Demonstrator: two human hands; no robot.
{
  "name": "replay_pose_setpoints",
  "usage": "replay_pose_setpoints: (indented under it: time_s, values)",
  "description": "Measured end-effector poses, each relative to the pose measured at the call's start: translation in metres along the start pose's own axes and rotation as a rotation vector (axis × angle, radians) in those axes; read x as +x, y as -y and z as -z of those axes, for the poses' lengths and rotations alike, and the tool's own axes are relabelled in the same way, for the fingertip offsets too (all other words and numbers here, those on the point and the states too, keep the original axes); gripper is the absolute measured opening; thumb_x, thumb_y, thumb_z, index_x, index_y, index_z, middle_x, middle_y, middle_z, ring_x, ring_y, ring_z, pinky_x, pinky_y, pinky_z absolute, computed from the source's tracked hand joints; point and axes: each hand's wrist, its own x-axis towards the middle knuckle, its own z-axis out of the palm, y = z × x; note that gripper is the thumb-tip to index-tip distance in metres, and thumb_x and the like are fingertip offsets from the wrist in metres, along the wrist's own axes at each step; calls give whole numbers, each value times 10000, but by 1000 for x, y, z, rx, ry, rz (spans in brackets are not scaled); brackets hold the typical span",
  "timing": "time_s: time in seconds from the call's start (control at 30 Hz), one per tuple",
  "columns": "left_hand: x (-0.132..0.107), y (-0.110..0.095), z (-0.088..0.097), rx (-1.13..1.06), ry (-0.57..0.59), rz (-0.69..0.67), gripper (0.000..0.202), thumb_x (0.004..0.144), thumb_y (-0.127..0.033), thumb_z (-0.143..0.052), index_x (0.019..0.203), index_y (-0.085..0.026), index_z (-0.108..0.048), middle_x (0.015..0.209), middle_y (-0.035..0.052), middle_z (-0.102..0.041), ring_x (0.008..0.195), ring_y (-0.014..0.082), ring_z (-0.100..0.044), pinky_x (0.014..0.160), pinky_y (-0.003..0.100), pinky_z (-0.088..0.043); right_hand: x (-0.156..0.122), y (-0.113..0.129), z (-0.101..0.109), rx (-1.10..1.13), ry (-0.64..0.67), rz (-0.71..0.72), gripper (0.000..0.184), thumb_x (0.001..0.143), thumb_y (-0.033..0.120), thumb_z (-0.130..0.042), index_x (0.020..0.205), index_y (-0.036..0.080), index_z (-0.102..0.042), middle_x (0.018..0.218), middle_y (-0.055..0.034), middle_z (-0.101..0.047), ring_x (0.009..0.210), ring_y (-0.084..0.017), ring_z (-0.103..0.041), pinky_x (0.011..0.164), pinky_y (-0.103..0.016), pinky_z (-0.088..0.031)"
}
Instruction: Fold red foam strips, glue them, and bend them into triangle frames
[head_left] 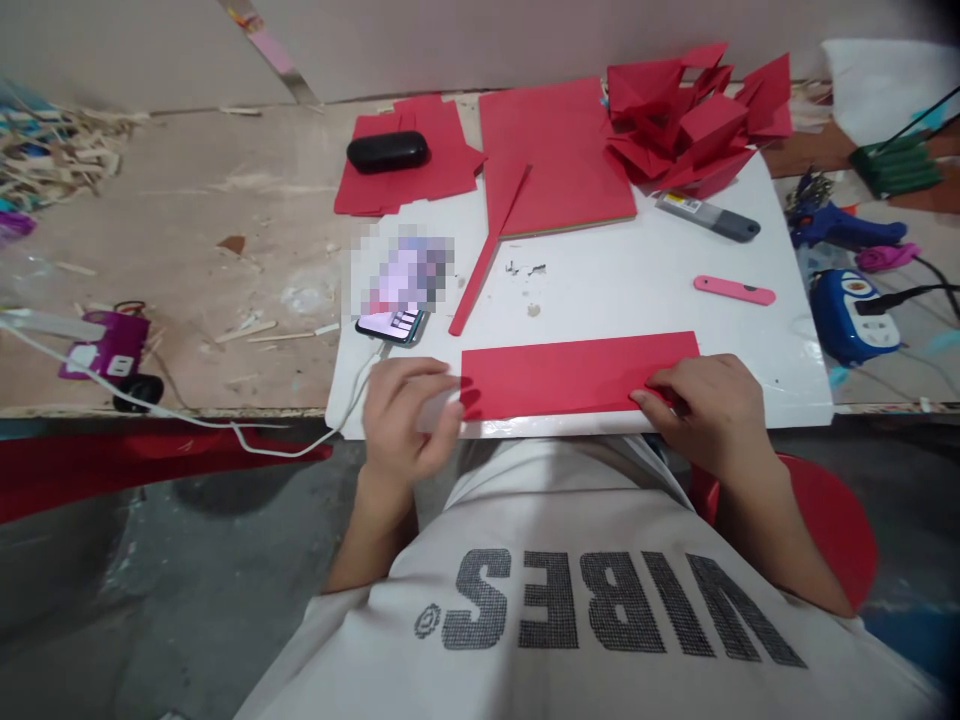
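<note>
A long red paper rectangle [555, 375] lies along the front edge of the white board [600, 290]. It looks folded lengthwise, with a thin second layer showing at its lower edge. My right hand [709, 410] rests over its right end, thumb and fingers closed on the paper. At the left end is my left hand [409, 415], fingers curved and thumb apart, with a gap between them; its fingertips are close to the paper's corner. Beyond the rectangle, a narrow red folded strip [480, 275] lies at a slant.
Behind are stacked red sheets [559, 140], a black case [388, 151] and a crumpled red paper pile [697, 125]. A grey cutter [709, 217] and pink cutter [733, 290] lie right. A phone [394, 325] trails a white cable. A blue glue gun [855, 228] sits far right.
</note>
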Motion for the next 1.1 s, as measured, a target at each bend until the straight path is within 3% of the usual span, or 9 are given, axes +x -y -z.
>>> replay_pose_setpoints:
  time_s: [0.1,0.23,0.4,0.53,0.67,0.87,1.1]
  values:
    - [12,-19,-8,-109,309,-59,253,1089,-463,-731,1212,-243,-741,1088,74,-836,977,269,-757,877,465,-563,0,1,0,-10,-15,1,283,1127,359,-717,883,216,-735,774,-36,-766,750,-219,-695,837,-383,-453]
    - [20,-28,-15,-25,460,-17,200,1134,-345,-678,990,-242,-768,1036,60,-845,951,243,-740,858,438,-540,-2,0,5,-22,-24,32,333,1155,436,-691,910,218,-753,812,-50,-788,783,-234,-708,837,-388,-475]
    - [19,-29,-17,-33,494,28,229,1149,-293,-623,969,-240,-756,1067,65,-840,1002,247,-743,884,445,-536,4,16,19,-66,40,74,450,1194,534,-610,933,202,-769,881,-81,-803,799,-241,-669,853,-400,-460]
    - [20,-31,-17,-36,524,75,204,1142,-254,-598,980,-227,-720,1147,86,-814,1072,262,-723,930,463,-526,19,47,23,-66,115,138,376,1189,392,-626,897,195,-756,862,-74,-768,789,-242,-590,872,-409,-418]
    - [20,-32,-17,-21,552,137,207,1135,-251,-564,968,-226,-684,1246,123,-779,1156,300,-692,985,502,-520,29,67,13,-150,170,151,357,1151,254,-637,801,198,-685,828,-75,-694,795,-247,-516,891,-423,-397]
    - [17,-30,-14,-5,545,194,200,1118,-252,-573,929,-237,-637,1270,127,-760,1191,327,-689,1002,541,-521,27,61,4,-156,150,30,336,1136,213,-607,806,215,-669,790,-66,-623,791,-250,-430,949,-425,-399]
    - [14,-29,-2,67,556,235,193,1107,-284,-605,919,-244,-612,1333,149,-746,1251,362,-683,1014,584,-526,20,45,8,-114,141,-32,314,1153,249,-623,845,218,-675,844,-68,-670,822,-248,-468,1035,-456,-399]
